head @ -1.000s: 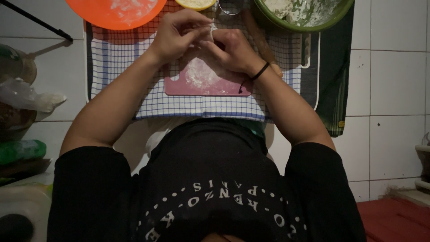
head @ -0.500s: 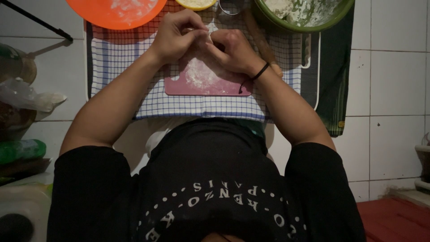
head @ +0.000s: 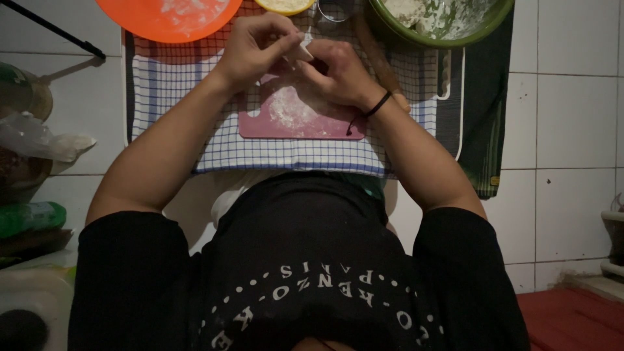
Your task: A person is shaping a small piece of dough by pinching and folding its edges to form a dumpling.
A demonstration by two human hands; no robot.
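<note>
Small pale piece of dough sat pinched between both hands above the floured pink cutting board; its shape mostly hidden by fingers. Left hand and right hand both closed on it. Checked cloth beneath. Orange plate and green bowl cut off at top edge.

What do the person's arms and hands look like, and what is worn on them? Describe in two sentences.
Both arms are bare from the short black sleeves of a dark printed shirt down to the fingers. The left hand wears nothing; the right hand has a thin black band around its wrist.
</note>
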